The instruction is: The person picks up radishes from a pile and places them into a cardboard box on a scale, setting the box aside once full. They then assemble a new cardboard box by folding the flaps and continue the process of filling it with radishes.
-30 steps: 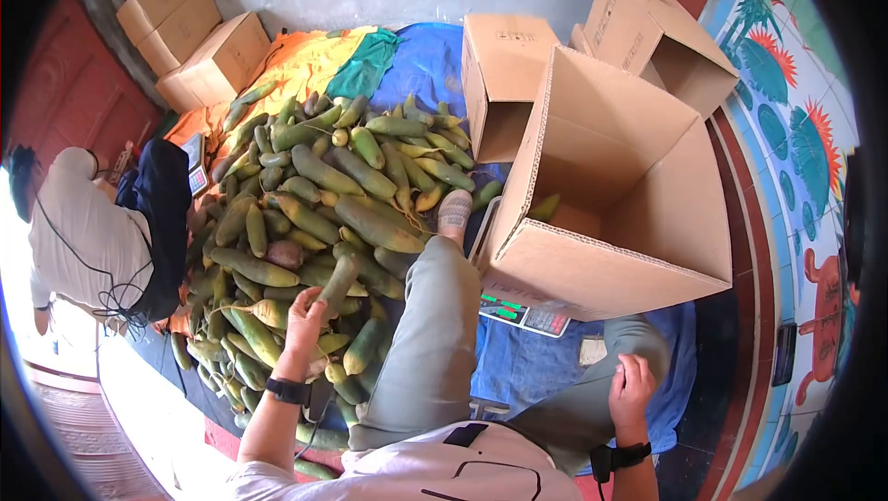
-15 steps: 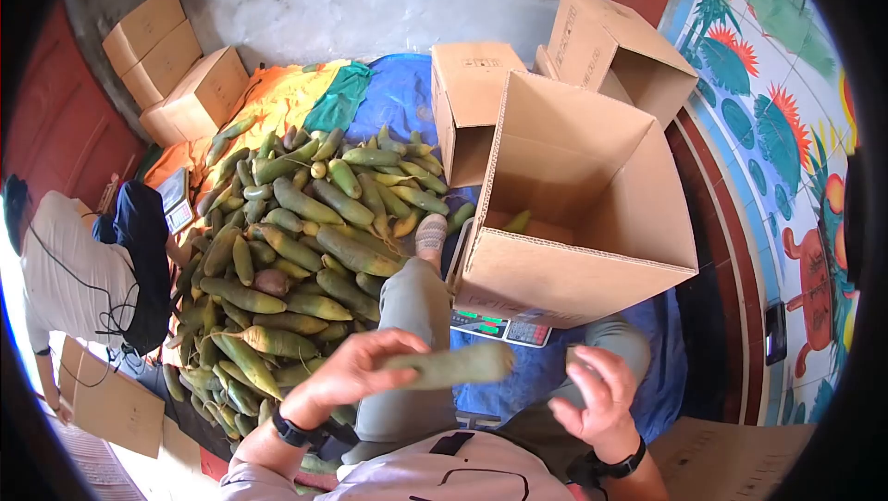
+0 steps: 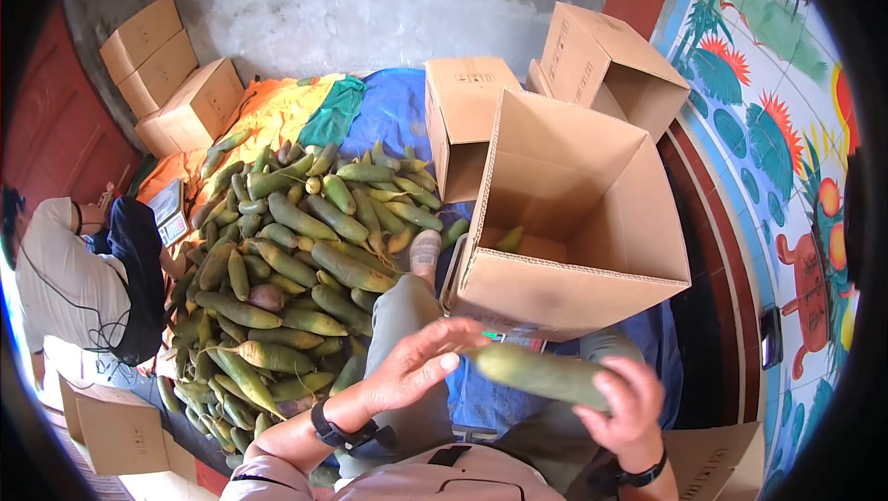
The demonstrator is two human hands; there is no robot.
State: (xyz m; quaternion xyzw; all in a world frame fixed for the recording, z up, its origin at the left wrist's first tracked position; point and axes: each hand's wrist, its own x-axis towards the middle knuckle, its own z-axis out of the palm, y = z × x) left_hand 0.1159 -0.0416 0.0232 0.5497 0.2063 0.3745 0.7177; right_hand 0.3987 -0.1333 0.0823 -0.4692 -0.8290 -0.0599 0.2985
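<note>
Packing at floor level, read from the left. Far left, a co-worker (image 3: 74, 270) in a pale shirt, crouched beside a small scale (image 3: 166, 214), with a flat carton (image 3: 116, 427) below and closed cartons (image 3: 171, 75) stacked behind. Next, a heap of gourds (image 3: 287, 260), large and loosely spread over an orange tarp (image 3: 268, 112) and a blue tarp (image 3: 398, 103). At centre, an outstretched leg ending in a foot (image 3: 425, 249) against the heap's edge.

Low in the middle, left hand (image 3: 416, 362) flat and spread, clasping nothing, its fingertips at the near end of a green gourd (image 3: 541, 373); actual contact too blurred to call. Green gourd in mid-air over the lap, lying crosswise, just below the front wall of the open carton (image 3: 555, 293). Right hand (image 3: 629, 404) wrapped around its far end, carrying it alone by the look of things.

Open carton upright on a weighing scale (image 3: 518, 339), display peeping out beneath. Inside, only one gourd in the carton (image 3: 511, 239) on show, the rest of the bottom partly hidden by the front wall. Behind, two spare cartons (image 3: 601, 57) tipped on their sides, mouths dark. Far right, a painted floor (image 3: 768, 122) of palms and suns.

On this evidence, early going: carton close to empty, heap barely dented, one more piece in hand and not yet inside.
</note>
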